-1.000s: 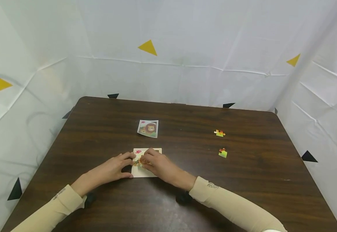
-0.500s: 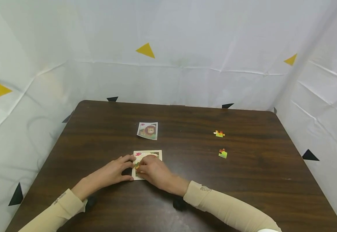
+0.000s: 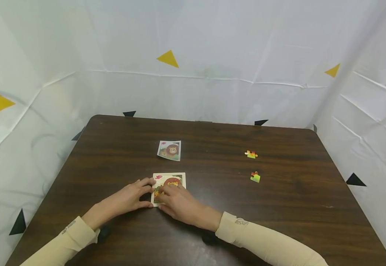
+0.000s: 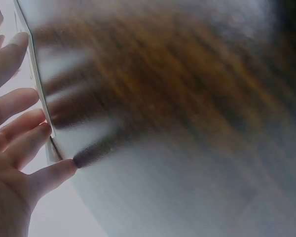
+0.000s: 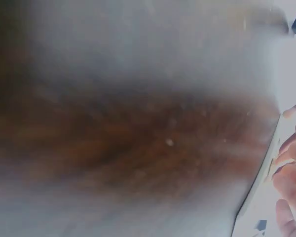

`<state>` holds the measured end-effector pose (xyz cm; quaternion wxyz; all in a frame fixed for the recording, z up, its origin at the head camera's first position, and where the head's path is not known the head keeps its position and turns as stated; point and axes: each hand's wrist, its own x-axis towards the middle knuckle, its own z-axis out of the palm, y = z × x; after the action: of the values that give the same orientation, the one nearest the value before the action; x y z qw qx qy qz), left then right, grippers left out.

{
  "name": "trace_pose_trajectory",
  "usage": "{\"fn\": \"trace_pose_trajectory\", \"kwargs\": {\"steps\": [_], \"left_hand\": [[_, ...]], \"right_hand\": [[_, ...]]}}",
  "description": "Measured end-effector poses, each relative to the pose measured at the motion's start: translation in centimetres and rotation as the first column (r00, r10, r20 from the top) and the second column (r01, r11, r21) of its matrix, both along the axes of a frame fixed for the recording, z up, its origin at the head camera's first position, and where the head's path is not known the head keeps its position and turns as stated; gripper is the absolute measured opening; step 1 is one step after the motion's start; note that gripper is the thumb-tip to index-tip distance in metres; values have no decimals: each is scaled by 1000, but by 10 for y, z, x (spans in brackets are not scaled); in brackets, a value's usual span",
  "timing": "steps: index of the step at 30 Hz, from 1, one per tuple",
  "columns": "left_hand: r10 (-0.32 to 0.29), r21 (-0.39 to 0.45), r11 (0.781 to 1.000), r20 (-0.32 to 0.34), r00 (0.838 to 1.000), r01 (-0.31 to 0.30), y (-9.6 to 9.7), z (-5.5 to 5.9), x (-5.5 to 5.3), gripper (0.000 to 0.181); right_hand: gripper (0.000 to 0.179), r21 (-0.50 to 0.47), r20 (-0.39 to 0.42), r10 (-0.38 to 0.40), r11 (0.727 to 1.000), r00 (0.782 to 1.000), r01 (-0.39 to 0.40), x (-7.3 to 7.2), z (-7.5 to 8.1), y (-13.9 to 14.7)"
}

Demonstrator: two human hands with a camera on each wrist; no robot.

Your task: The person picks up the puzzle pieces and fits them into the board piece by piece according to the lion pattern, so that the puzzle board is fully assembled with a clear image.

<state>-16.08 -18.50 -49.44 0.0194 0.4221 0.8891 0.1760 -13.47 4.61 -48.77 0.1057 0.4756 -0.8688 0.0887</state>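
A small jigsaw puzzle in a pale frame point(image 3: 169, 173) lies on the table, with a lion picture, a pink shape at its upper left and green at its corner. My left hand point(image 3: 133, 194) rests at the frame's left side, fingers spread and fingertips on the edge; the left wrist view shows them along the board's edge point(image 4: 37, 69). With extended fingers, my right hand point(image 3: 179, 203) touches the puzzle's lower part and hides much of it. In the right wrist view, the right fingers point(image 5: 288, 180) show over the board at the right border.
A printed lion picture card point(image 3: 169, 150) lies behind the puzzle. Two loose jigsaw pieces, one orange and yellow-green point(image 3: 251, 154) and one red and green point(image 3: 255, 177), lie to the right on the dark wooden table point(image 3: 296, 207). White sheets point(image 3: 213, 44) surround the table.
My right hand's bunched fingers shift from the puzzle's middle toward its lower left, then straighten onto it. More of the lion picture shows now. My left hand stays at the frame's left edge.
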Motion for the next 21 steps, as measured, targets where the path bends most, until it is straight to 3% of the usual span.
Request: {"fn": "trace_pose_trajectory", "kwargs": {"steps": [9,21], "left_hand": [[14,-34,999,38,999,-12,2,4,1,42],[16,-33,999,46,999,-14,2,2,1,43]], "right_hand": [[39,159,23,49,986,999,-52,13,0,7],[41,158,53,55,985,997,-63,11,-3,10]]}}
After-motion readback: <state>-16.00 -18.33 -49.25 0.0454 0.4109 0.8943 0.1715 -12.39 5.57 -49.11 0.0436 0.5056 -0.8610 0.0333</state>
